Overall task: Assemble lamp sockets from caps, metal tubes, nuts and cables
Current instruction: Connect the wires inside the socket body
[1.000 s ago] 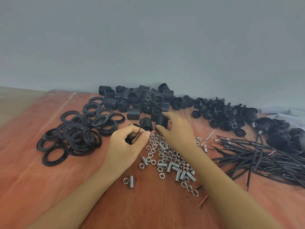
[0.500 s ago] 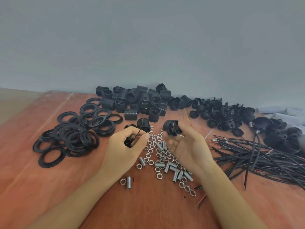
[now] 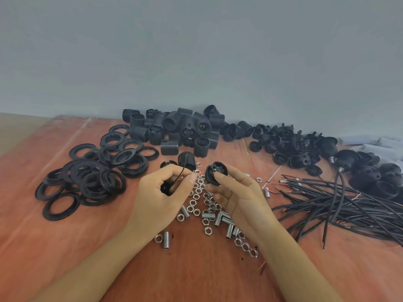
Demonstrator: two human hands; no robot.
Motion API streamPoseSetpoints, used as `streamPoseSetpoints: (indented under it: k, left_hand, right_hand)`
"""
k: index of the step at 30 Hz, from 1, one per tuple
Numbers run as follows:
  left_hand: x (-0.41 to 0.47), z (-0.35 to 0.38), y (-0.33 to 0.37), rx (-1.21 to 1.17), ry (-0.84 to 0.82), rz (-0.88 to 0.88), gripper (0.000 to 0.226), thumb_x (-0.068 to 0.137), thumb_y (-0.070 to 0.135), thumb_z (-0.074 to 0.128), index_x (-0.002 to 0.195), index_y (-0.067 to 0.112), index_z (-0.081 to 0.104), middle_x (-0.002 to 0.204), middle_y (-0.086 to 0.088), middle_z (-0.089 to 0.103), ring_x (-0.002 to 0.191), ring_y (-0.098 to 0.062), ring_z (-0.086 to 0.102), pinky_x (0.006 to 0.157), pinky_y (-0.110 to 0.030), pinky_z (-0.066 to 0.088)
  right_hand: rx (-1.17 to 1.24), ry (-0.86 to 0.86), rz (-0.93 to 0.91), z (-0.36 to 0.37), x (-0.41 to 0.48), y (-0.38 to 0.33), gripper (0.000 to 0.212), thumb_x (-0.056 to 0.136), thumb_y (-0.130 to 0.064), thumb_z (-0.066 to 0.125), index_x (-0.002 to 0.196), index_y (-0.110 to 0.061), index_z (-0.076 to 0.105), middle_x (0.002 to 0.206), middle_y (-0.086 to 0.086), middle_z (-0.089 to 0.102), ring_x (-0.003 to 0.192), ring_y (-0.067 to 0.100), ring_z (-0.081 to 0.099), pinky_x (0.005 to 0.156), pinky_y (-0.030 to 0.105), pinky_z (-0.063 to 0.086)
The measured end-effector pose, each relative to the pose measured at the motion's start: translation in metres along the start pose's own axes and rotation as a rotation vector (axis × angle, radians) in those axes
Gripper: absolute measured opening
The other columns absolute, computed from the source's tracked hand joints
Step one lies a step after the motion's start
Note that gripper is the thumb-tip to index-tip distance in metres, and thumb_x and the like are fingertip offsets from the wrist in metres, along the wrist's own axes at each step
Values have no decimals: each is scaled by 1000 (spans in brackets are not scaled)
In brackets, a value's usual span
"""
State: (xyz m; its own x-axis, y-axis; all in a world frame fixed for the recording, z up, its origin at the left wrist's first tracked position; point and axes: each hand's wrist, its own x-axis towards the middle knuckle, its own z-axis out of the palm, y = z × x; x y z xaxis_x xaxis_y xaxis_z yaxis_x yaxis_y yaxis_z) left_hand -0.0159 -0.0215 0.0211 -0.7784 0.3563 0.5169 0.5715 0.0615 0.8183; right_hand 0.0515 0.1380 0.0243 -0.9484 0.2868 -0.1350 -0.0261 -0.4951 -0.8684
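My left hand (image 3: 161,197) grips a small black cap (image 3: 165,188) with a thin black and red cable (image 3: 182,172) running up out of it, pinched between thumb and forefinger. My right hand (image 3: 237,197) holds a black socket body (image 3: 214,174) by its side, its open end turned toward me. The two hands are close together above a scatter of metal nuts (image 3: 197,196) and threaded metal tubes (image 3: 218,220) on the wooden table (image 3: 65,247). One more socket body (image 3: 186,160) stands upright just behind my left hand.
Black rings (image 3: 91,173) lie piled at the left. Ribbed socket bodies (image 3: 178,127) are heaped at the back by the wall, black caps (image 3: 290,144) at the back right, and a bundle of black cables (image 3: 340,205) at the right. A lone nut and tube (image 3: 163,239) lie near my left forearm.
My right hand picked a socket body up from the table behind the nuts, lifted it and turned its open end toward me. My left hand has kept its hold on the cap and cable.
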Motion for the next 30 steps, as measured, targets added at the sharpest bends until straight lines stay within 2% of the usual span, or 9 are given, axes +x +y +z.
streamPoseSetpoints:
  k: [7, 12, 16, 22, 27, 30]
  left_hand:
    - [0, 0, -2, 4, 11, 6, 8, 86, 25, 66, 81, 21, 70, 56, 3, 51, 51, -3, 44, 53, -9, 36]
    - [0, 0, -2, 14, 10, 2, 8, 86, 25, 66, 81, 22, 71, 56, 3, 52, 51, -3, 45, 53, -9, 36]
    - [0, 0, -3, 20, 6, 2, 8, 87, 27, 66, 82, 23, 71, 57, 7, 53, 52, -4, 46, 54, -11, 37]
    - [0, 0, -2, 14, 5, 2, 7, 86, 25, 66, 81, 22, 71, 59, -4, 55, 51, -4, 45, 52, -11, 37]
    - [-1, 0, -3, 16, -1, 9, 8, 87, 25, 66, 81, 23, 70, 56, 1, 52, 51, -3, 44, 53, -10, 36]
    - [-1, 0, -3, 20, -5, 22, 8, 87, 24, 67, 80, 23, 70, 57, -3, 51, 51, -3, 42, 53, -10, 36]
  right_hand:
    - [-62, 20, -77, 6, -4, 0, 60, 62, -10, 78, 121, -14, 65, 96, 11, 74, 79, 20, 71, 61, 21, 53]
    - [-126, 51, -105, 8, -6, -2, 60, 59, -23, 82, 118, -22, 67, 92, 4, 73, 76, 17, 69, 67, 24, 54]
    - [-135, 46, -127, 9, -7, -2, 55, 55, -31, 84, 108, -26, 72, 89, 4, 72, 74, 18, 67, 65, 24, 53]
    - [-162, 75, -150, 7, -6, -1, 66, 53, -37, 84, 116, -20, 68, 91, 4, 73, 71, 17, 68, 62, 21, 53]
    - [-171, 67, -156, 4, -4, 0, 63, 61, -41, 78, 116, -11, 69, 94, 8, 73, 68, 16, 68, 58, 21, 52]
    - [-172, 66, -137, 3, -2, 2, 50, 68, -41, 74, 106, -9, 73, 96, 10, 73, 68, 18, 69, 56, 21, 52]
